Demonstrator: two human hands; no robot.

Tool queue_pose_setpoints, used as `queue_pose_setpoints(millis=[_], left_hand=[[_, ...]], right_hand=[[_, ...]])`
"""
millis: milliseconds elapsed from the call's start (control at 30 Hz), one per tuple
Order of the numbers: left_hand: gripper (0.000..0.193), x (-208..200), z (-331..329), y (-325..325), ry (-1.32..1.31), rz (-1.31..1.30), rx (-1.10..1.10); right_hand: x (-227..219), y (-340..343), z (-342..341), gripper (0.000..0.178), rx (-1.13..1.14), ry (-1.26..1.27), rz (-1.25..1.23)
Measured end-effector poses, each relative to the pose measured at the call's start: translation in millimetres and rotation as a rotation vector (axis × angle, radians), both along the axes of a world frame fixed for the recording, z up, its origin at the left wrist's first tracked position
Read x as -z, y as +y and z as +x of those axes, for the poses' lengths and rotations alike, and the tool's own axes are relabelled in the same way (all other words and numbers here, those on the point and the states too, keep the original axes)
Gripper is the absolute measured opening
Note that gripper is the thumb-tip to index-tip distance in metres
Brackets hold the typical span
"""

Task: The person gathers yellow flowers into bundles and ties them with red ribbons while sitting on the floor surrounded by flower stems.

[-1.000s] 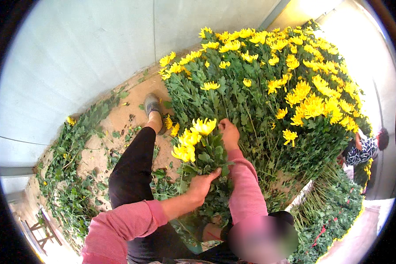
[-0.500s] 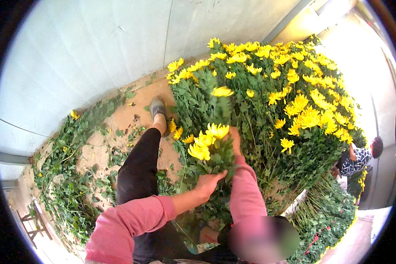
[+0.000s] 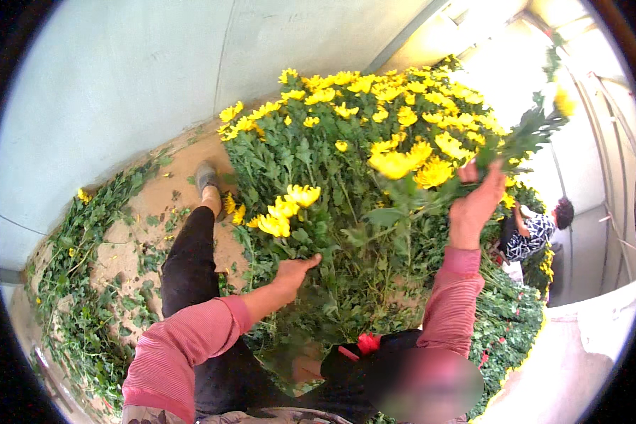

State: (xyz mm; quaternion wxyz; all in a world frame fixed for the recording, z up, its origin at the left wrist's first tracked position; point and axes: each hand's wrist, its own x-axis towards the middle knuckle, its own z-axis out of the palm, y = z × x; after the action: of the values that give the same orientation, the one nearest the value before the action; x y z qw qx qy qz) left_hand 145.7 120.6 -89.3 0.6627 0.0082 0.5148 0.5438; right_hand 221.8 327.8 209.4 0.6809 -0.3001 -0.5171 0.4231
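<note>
A person in pink, finely striped sleeves works at the near side of a broad heap of yellow chrysanthemums with dark green leaves (image 3: 311,166), which serves to place everything else I see here. At the heap's near left edge, the left hand (image 3: 293,277) has its grip closed around the lower part of a small leafy bunch with bright yellow blooms (image 3: 283,210), the flower heads pointing up and away from the person. Over the heap's right side, the right hand (image 3: 479,198) is raised, fingers wrapped round a long green leafy stem with a yellow bloom (image 3: 533,131); its flowered end reaches up past the heap's right edge, blurred, so I can't make out whether it is one stem or several. Left of the heap, a grey shoe (image 3: 205,175) rests on the sandy brown floor (image 3: 191,159), and farther left lie loose green leafy cuttings (image 3: 85,272). Behind the heap rises a pale grey panelled wall (image 3: 134,85). Beyond its right edge, a co-worker in a black-and-white patterned top (image 3: 532,237) is bent low.
</note>
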Motion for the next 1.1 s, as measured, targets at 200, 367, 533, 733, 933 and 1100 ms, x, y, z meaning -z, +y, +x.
queue_pose_setpoints(millis=[200, 367, 533, 733, 933, 1100], left_hand=[[0.048, -26, -24, 3, -0.052, 0.022, -0.266], [0.033, -1, -28, 11, -0.043, 0.166, -0.395], [0.104, -2, -57, 1, -0.234, 0.222, -0.227], [0.031, -52, -51, -2, -0.155, 0.294, -0.316], [0.036, -48, -51, 0, -0.108, 0.266, -0.295], [0.046, -50, -62, -5, -0.157, 0.257, -0.345]], right_hand=[[11, -30, 17, 0.030, 0.165, -0.935, 0.345], [156, -32, 23, 0.049, -0.280, -0.595, -0.199], [197, -88, -9, 0.050, -0.444, -0.431, -0.705], [245, -105, 0, 0.038, -0.673, -0.543, -0.385], [245, -142, -7, 0.034, -0.557, -0.502, -0.331], [204, -168, 4, 0.020, -0.497, -0.249, -0.562]])
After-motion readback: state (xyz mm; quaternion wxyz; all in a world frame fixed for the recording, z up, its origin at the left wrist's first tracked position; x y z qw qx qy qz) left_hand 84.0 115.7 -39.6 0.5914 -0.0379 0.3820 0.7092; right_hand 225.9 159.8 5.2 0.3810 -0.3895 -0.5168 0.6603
